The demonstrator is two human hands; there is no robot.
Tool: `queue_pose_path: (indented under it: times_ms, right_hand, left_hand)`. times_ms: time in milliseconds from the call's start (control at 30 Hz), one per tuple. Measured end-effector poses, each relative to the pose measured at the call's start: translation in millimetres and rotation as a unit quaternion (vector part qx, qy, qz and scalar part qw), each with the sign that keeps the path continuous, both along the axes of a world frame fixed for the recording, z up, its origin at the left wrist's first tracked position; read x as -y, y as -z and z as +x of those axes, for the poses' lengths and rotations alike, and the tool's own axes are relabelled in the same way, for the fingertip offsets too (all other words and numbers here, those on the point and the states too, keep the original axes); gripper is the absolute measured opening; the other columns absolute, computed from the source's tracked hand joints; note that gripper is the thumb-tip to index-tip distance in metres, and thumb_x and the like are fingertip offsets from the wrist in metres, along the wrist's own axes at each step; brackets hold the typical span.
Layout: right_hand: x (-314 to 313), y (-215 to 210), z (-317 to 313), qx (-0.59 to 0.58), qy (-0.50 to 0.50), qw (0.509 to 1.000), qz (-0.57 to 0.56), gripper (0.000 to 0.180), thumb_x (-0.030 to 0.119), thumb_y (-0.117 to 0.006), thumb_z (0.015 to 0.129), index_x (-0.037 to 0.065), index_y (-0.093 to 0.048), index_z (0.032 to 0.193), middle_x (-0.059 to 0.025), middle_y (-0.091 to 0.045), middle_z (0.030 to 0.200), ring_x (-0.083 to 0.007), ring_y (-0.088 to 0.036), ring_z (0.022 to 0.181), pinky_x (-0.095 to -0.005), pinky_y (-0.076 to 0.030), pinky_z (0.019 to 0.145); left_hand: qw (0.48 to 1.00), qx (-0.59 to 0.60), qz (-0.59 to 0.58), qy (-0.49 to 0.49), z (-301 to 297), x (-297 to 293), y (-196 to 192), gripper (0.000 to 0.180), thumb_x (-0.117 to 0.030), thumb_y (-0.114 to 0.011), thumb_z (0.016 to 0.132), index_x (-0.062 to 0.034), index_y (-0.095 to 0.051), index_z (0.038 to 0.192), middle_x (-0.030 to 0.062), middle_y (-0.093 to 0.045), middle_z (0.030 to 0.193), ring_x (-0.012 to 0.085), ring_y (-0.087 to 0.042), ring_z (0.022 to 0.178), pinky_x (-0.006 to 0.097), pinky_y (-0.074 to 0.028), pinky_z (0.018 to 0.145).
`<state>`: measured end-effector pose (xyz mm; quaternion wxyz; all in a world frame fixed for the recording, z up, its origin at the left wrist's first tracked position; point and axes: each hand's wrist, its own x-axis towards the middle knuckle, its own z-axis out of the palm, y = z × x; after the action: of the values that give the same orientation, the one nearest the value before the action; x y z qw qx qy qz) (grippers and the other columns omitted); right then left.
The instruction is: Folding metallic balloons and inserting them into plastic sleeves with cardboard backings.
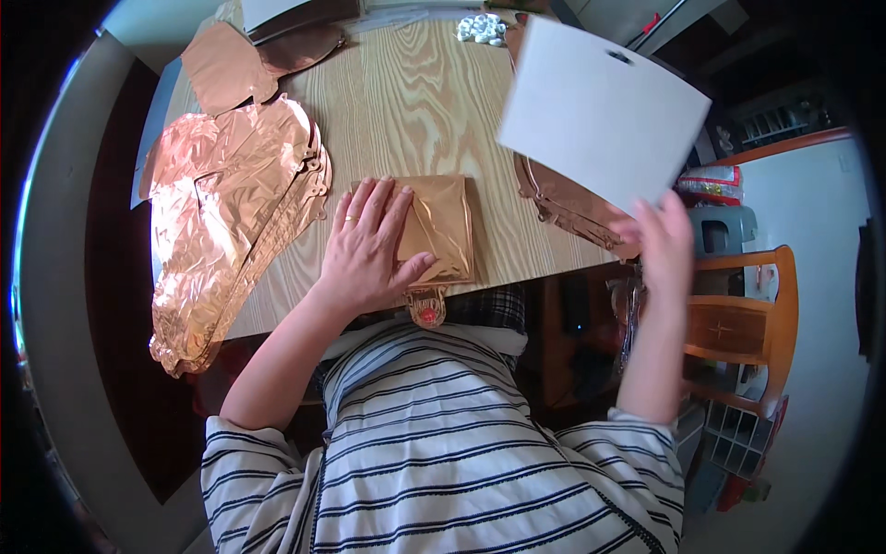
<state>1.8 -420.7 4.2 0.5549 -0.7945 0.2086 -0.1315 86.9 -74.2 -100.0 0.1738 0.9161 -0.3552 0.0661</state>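
My left hand lies flat, fingers stretched out, on a folded rose-gold foil sheet near the table's front edge. It looks like a flat, uninflated foil balloon. From its near side a small foil tab with a red spot hangs over the edge. Off to the right, my right hand, smeared by motion, pinches the near corner of a white card with a small slot at its far end. The card is tilted above the table and partly covers more copper-coloured foil there.
Large crumpled rose-gold foil pieces cover the table's left side, one hanging over the front edge. Another foil piece lies behind. Small white pieces are heaped at the back of the wood-grain table. A wooden chair stands to the right.
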Motion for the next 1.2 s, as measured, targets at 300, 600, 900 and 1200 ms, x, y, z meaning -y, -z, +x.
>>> queue_pose_path:
  times_ms: [300,600,900,1200]
  right_hand:
    - [-68.0,65.9,81.7,-0.248,-0.364,0.890,-0.118,0.019,0.016,-0.066,0.089,-0.003,-0.064,0.086,-0.0042,-0.063,0.068,-0.0095,-0.059,0.057,-0.0276,-0.050,0.054]
    - [-82.9,35.3,43.4,-0.182,-0.346,0.871,-0.298,0.030,0.025,-0.074,0.086,0.000,-0.063,0.075,-0.0108,-0.061,0.061,-0.0159,-0.062,0.056,-0.0336,-0.050,0.056]
    - [-97.2,53.6,7.0,-0.205,-0.261,0.943,0.035,0.031,0.027,-0.061,0.100,-0.003,-0.068,0.104,-0.0042,-0.067,0.082,-0.0098,-0.058,0.059,-0.0227,-0.049,0.056]
    - [-95.0,60.9,23.8,-0.264,-0.212,0.878,0.339,0.033,0.025,-0.060,0.100,-0.003,-0.059,0.117,-0.0095,-0.066,0.100,-0.0154,-0.069,0.070,-0.0250,-0.054,0.056]
  left_hand:
    - [0.999,0.036,0.018,-0.025,-21.7,-5.0,-6.1,0.081,-0.064,-0.048,0.094,-0.0030,-0.043,0.148,0.0252,-0.040,0.150,0.0449,-0.032,0.143,0.056,-0.020,0.118]
    - [0.997,-0.027,-0.051,-0.054,-11.6,-8.5,-4.9,0.078,-0.061,-0.049,0.095,-0.0023,-0.045,0.145,0.0252,-0.041,0.148,0.0453,-0.034,0.141,0.055,-0.024,0.116]
    - [0.996,-0.036,-0.063,-0.060,12.7,-14.8,-1.7,0.068,-0.050,-0.059,0.093,-0.0053,-0.048,0.142,0.0208,-0.045,0.145,0.0406,-0.038,0.137,0.054,-0.031,0.112]
    - [0.996,-0.032,-0.075,-0.029,20.9,-14.2,-2.9,0.064,-0.042,-0.064,0.091,-0.0044,-0.049,0.140,0.0190,-0.047,0.142,0.0391,-0.040,0.136,0.052,-0.030,0.113]
